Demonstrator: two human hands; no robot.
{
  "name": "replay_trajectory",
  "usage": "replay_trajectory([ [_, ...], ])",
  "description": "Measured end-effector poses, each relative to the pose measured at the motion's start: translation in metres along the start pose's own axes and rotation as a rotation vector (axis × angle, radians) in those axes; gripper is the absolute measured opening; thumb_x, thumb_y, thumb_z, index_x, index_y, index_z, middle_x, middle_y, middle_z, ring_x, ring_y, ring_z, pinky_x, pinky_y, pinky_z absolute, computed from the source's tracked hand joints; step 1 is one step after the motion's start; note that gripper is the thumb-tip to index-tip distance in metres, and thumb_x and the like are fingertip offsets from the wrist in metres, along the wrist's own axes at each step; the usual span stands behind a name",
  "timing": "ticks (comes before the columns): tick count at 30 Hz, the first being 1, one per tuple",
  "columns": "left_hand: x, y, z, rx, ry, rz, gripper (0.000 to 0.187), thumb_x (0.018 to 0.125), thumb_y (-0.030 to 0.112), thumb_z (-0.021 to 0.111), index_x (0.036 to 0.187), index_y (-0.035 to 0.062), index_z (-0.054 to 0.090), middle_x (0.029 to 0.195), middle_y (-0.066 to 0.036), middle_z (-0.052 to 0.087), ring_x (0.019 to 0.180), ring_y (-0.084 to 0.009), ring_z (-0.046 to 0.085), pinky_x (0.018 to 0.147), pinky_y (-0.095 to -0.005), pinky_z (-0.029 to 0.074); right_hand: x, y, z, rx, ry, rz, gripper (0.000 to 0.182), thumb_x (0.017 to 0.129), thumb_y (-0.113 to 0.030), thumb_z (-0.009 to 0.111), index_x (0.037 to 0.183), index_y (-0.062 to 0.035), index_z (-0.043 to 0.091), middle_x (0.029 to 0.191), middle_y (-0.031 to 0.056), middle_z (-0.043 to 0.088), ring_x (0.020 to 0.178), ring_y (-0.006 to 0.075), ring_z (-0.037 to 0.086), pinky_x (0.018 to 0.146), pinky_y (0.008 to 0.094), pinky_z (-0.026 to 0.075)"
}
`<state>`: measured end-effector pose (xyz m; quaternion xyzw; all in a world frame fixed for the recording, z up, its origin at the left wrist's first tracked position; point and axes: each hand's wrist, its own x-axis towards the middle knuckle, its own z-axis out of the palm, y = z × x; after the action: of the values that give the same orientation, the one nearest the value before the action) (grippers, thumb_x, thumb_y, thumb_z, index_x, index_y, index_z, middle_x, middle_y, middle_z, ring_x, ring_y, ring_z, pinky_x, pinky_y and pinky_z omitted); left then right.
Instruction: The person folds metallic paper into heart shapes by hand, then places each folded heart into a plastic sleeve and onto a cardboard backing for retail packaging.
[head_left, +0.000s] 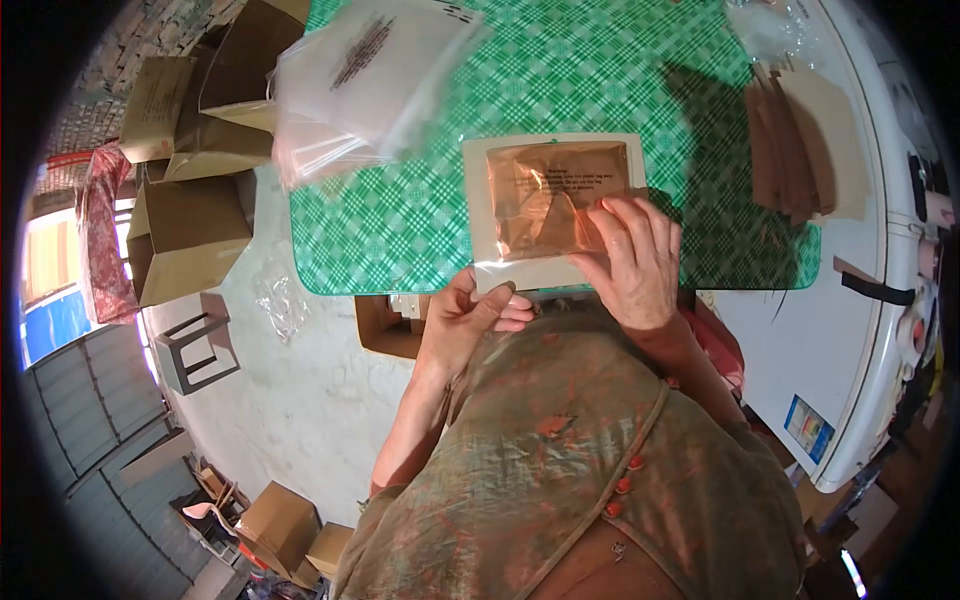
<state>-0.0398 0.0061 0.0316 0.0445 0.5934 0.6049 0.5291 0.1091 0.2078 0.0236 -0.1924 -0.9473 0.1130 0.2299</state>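
Note:
In front of me, at the near edge of the green checked tablecloth point(400, 240), is a flat cream panel point(480, 185) with a shiny copper-coloured packet point(530, 215) on it. Dark warning print shows across the packet, and clear plastic glints along the panel's lower edge. My left hand point(475, 312) pinches the lower left corner between thumb and fingers. My right hand point(637, 255) is closed over the packet's right side, thumb below and curled fingers above. Its fingertips touch the shiny surface; part of the right edge is hidden behind them.
A loose pile of clear printed plastic bags point(365, 75) lies at the table's upper left. Brown flat pieces point(785, 150) are stacked at the right. Open cardboard boxes point(190, 235) stand on the left, and a grey frame point(197, 345) is on the floor.

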Motion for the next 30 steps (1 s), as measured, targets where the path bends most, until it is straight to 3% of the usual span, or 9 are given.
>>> replay_trajectory([
  [7,-0.003,0.001,-0.001,-0.027,0.008,-0.025,0.029,0.109,0.016,0.064,0.130,-0.0021,0.059,0.103,-0.018,0.077,0.091,-0.0250,0.079,0.080,-0.0356,0.067,-0.008,0.006,-0.012,0.115,0.013,-0.053,0.063,0.076,-0.018,0.088,0.133,-0.0080,0.063,0.138,0.0112,0.060,0.125,0.0360,0.057,0.103,0.0482,0.045],
  [10,-0.010,-0.001,-0.005,-0.150,-0.017,-0.064,0.029,0.111,0.015,0.060,0.134,-0.0023,0.058,0.105,-0.019,0.078,0.093,-0.0265,0.079,0.083,-0.0374,0.066,-0.032,0.014,-0.021,0.207,0.084,0.020,0.056,0.083,-0.019,0.087,0.131,-0.0071,0.062,0.134,0.0150,0.060,0.124,0.0376,0.057,0.103,0.0527,0.045],
  [13,-0.023,-0.003,-0.005,-0.238,0.004,-0.112,0.027,0.111,0.015,0.058,0.133,-0.0015,0.059,0.104,-0.020,0.078,0.090,-0.0266,0.079,0.080,-0.0361,0.066,-0.067,0.021,-0.036,0.184,0.097,0.166,0.049,0.090,-0.014,0.082,0.133,-0.0041,0.060,0.131,0.0186,0.062,0.118,0.0356,0.062,0.096,0.0469,0.052],
  [16,-0.037,-0.020,-0.017,-0.291,-0.015,-0.183,0.027,0.111,0.015,0.059,0.133,-0.0012,0.060,0.106,-0.020,0.078,0.092,-0.0267,0.078,0.082,-0.0371,0.065,-0.098,0.013,-0.053,0.479,-0.073,0.615,0.045,0.095,-0.015,0.078,0.134,-0.0016,0.059,0.121,0.0173,0.067,0.108,0.0285,0.068,0.090,0.0372,0.055],
  [20,-0.048,-0.027,-0.023,-0.333,-0.078,-0.251,0.030,0.110,0.013,0.060,0.136,-0.0010,0.060,0.111,-0.017,0.077,0.097,-0.0239,0.077,0.085,-0.0368,0.064,-0.122,0.008,-0.049,0.822,-0.258,0.871,0.043,0.102,-0.020,0.072,0.137,0.0001,0.057,0.108,0.0122,0.074,0.101,0.0188,0.071,0.091,0.0335,0.056],
  [23,-0.047,-0.036,-0.023,-0.290,-0.008,-0.248,0.031,0.105,0.012,0.068,0.134,0.0018,0.061,0.114,-0.011,0.075,0.097,-0.0207,0.075,0.084,-0.0372,0.064,-0.121,0.008,-0.037,0.973,-0.390,0.939,0.038,0.105,-0.013,0.066,0.138,0.0012,0.054,0.119,0.0097,0.073,0.102,0.0111,0.068,0.091,0.0291,0.054],
  [26,-0.043,-0.033,-0.023,-0.044,-0.029,-0.126,0.038,0.101,0.008,0.074,0.136,0.0023,0.060,0.119,-0.007,0.073,0.099,-0.0174,0.073,0.086,-0.0357,0.063,-0.107,0.011,-0.041,1.211,-0.421,0.989,0.031,0.108,-0.011,0.059,0.137,0.0019,0.056,0.121,0.0107,0.073,0.105,0.0143,0.071,0.091,0.0301,0.054],
  [30,-0.037,-0.024,-0.022,-0.035,-0.087,-0.090,0.044,0.099,0.007,0.077,0.138,0.0015,0.058,0.117,-0.007,0.075,0.101,-0.0161,0.073,0.087,-0.0338,0.062,-0.096,0.009,-0.041,1.300,-0.428,0.995,0.027,0.109,-0.010,0.056,0.132,0.0029,0.060,0.117,0.0125,0.074,0.101,0.0188,0.075,0.083,0.0304,0.057],
])
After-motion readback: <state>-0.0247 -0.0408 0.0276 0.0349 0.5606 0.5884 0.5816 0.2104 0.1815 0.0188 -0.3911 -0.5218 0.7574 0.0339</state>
